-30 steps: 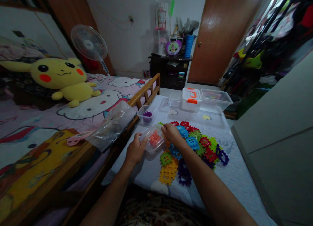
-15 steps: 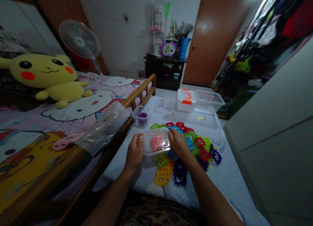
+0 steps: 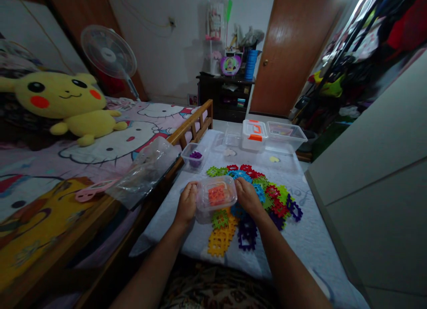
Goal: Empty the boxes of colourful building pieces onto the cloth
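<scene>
Between my two hands is a clear plastic container [image 3: 204, 201] with orange-red pieces [image 3: 216, 195] showing inside. My left hand [image 3: 187, 204] grips its left end, and my right hand [image 3: 247, 195] grips its right end. Under and beyond it, toothed plastic pieces lie spread on the cloth: yellow ones [image 3: 218, 242] nearest me, dark purple ones [image 3: 247, 234], red ones [image 3: 279, 208], and green and blue ones. Farther left, an open clear tub [image 3: 187, 156] holds purple pieces [image 3: 195, 155].
On the table's far side stand a white box with orange latches [image 3: 254, 135] and an open clear bin [image 3: 293, 137]. A wooden rail [image 3: 200, 113] borders the left side, with a plastic bag [image 3: 143, 171] by it and a yellow plush toy [image 3: 86, 124] on the bed.
The container has shifted slightly to the right with both hands still on it, and its tilt has changed a little. The glare on its top has lessened, so the pieces inside look more orange.
</scene>
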`<state>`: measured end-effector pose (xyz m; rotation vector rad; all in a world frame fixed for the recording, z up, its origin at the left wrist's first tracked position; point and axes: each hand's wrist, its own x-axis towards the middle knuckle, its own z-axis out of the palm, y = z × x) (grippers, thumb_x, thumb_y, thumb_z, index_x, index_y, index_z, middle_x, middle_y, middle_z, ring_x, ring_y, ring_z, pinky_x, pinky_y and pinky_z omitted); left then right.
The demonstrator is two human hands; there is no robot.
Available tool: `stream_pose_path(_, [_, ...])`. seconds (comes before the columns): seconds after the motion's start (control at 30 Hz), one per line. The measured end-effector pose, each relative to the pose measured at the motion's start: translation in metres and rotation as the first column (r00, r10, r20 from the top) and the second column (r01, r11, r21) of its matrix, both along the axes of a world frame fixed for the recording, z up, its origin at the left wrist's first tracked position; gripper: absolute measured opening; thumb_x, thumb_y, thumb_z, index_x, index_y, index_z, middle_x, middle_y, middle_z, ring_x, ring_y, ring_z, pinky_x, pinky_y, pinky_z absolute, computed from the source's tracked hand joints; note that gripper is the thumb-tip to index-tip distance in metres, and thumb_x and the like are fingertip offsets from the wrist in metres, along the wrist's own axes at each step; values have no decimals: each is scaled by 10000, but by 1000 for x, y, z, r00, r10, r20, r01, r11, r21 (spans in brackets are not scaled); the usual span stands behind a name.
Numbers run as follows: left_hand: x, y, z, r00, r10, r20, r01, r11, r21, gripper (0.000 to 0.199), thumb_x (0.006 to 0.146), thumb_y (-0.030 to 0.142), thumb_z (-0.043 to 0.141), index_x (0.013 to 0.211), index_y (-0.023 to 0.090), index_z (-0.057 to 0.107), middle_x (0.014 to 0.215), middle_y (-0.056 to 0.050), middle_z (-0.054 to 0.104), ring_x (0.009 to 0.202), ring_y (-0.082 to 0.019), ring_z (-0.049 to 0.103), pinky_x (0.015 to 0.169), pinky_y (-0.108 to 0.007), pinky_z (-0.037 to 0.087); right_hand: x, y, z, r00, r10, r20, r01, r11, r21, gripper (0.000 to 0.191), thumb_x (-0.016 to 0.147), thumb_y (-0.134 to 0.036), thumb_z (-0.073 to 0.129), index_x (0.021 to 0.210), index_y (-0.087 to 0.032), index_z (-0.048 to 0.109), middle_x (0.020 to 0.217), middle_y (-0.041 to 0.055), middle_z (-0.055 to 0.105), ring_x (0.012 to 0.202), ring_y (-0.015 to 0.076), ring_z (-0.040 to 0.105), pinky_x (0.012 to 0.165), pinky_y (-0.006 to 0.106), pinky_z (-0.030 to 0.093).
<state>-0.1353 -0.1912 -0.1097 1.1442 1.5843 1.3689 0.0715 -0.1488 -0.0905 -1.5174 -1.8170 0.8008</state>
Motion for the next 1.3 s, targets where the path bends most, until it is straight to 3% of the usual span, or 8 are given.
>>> stream_pose_path(0.23, [-16,-5,-17,953,-166,254,179,983,-32,470,889,570,527,1181,202,547,1050,-58,660,870,-179,654,782,-305,543,1,0,2,999,-34,0,34,999,-26,244,944,-249,433,770,-202,598,768,26,664,717,165,572,658,263,367])
stream_pose_path(0.37, [-31,-10,-20,822,-468,324,480,876,48,1025,679,576,797,1506,291,263,1472,-153,479,1256,-289,580,1015,-427,507,-4,3,2,998,-69,5,69,997,-27,253,946,-241,430,824,-182,644,813,46,685,747,172,599,682,268,385])
stream_pose_path(0.47, [-33,-10,-17,832,-510,220,515,857,38,1371,560,442,916,1574,335,-1,1542,-174,385,1344,-331,511,1078,-496,461,-10,9,2,996,-88,10,89,996,-13,250,940,-244,438,840,-179,658,845,57,691,783,180,609,716,275,406])
stream_pose_path(0.67, [-25,-3,-8,922,-360,146,353,933,69,1316,597,402,903,1578,298,33,1516,-175,417,1342,-332,515,1081,-479,471,-8,9,8,994,-70,-81,64,995,-77,270,937,-279,423,1060,-166,635,783,31,667,722,183,611,696,288,456])
stream_pose_path(0.83, [-31,1,-9,946,-311,97,303,949,85,1113,592,409,901,1516,229,307,1566,-166,369,1397,-340,448,1130,-433,433,21,-27,13,996,23,80,-34,991,131,462,901,-355,541,1322,-166,525,1043,114,689,946,250,644,873,397,497])
stream_pose_path(0.97, [-34,5,-11,953,-293,73,285,952,109,1082,593,408,896,1496,205,335,1537,-168,416,1392,-336,452,1135,-431,426,33,-67,0,873,287,394,-384,903,194,765,770,-491,727,1441,-219,478,1488,169,464,1403,366,368,1159,560,276])
stream_pose_path(1.07, [-30,8,-10,957,-282,74,272,955,121,1076,588,431,889,1485,204,340,1519,-169,435,1371,-339,475,1130,-449,428,28,-85,-13,779,365,511,-482,869,114,1042,650,-610,801,1531,-253,374,1613,160,292,1495,413,174,1199,619,116])
stream_pose_path(1.3, [-22,5,-3,957,-280,79,269,955,128,1028,617,385,880,1475,206,342,1483,-165,476,1352,-316,500,1115,-425,444,8,-86,-24,749,365,552,-475,878,64,886,691,-637,765,1450,-273,489,1630,143,270,1502,422,133,1191,646,48])
